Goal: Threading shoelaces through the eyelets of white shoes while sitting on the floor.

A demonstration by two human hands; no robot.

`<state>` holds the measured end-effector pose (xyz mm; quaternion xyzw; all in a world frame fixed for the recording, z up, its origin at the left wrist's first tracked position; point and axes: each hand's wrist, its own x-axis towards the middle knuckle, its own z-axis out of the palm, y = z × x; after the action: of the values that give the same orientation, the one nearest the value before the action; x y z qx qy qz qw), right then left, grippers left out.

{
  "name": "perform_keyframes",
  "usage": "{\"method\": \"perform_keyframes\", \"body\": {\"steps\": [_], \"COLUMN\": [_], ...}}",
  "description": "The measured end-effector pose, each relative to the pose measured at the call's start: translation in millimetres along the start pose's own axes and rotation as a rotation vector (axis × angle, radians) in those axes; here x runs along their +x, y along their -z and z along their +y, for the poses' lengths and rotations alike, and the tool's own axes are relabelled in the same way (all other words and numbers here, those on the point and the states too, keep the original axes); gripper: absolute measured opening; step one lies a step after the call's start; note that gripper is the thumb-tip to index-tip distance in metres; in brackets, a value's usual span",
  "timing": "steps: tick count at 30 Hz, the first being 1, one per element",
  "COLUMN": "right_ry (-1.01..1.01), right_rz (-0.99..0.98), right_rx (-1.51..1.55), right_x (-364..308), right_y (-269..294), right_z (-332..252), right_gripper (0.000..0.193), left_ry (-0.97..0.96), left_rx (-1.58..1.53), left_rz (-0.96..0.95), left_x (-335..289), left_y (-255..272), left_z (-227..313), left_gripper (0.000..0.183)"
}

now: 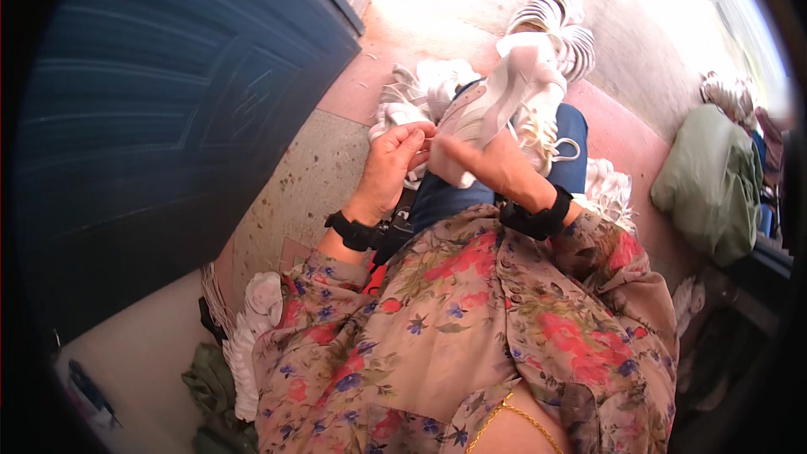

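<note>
White shoe uppers [486, 113] lie across my blue-trousered lap, with a pale lace [565, 150] looping loose at their right side. My left hand [388, 166] is closed in a pinch at their left edge. What sits between its thumb and fingertips is too small to make out. My right hand [503, 170] reaches leftward over the near part of the uppers, its fingertips close to those of my left hand. Motion blurs its fingers, so their grip is unclear. Both wrists wear black bands.
More white uppers are heaped [403, 97] left of my knees, and a curved stack [576, 46] stands beyond them. A dark blue panelled door [210, 118] fills the left. On the right sits a green cloth bundle [710, 181]. White pieces [244, 353] lie by my left side.
</note>
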<state>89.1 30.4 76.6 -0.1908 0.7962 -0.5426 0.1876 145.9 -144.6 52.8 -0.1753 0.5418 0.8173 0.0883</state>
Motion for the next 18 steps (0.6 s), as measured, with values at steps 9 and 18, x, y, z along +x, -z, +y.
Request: {"method": "perform_keyframes", "body": {"steps": [9,18], "right_ry": [-0.168,-0.349], "right_rz": [-0.077,0.059], "right_rx": [0.275,0.807], "right_x": [-40.3,-57.6], "right_y": [20.3,53.8], "right_z": [15.6,53.5], "right_gripper": [0.037,0.051], "left_ry": [-0.049,-0.002], "left_rx": [0.392,0.859], "left_rz": [0.057,-0.193], "left_x": [75.7,78.2], "left_y": [54.5,63.7], "left_z": [-147.1,-42.0], "left_gripper": [0.033,0.044]}}
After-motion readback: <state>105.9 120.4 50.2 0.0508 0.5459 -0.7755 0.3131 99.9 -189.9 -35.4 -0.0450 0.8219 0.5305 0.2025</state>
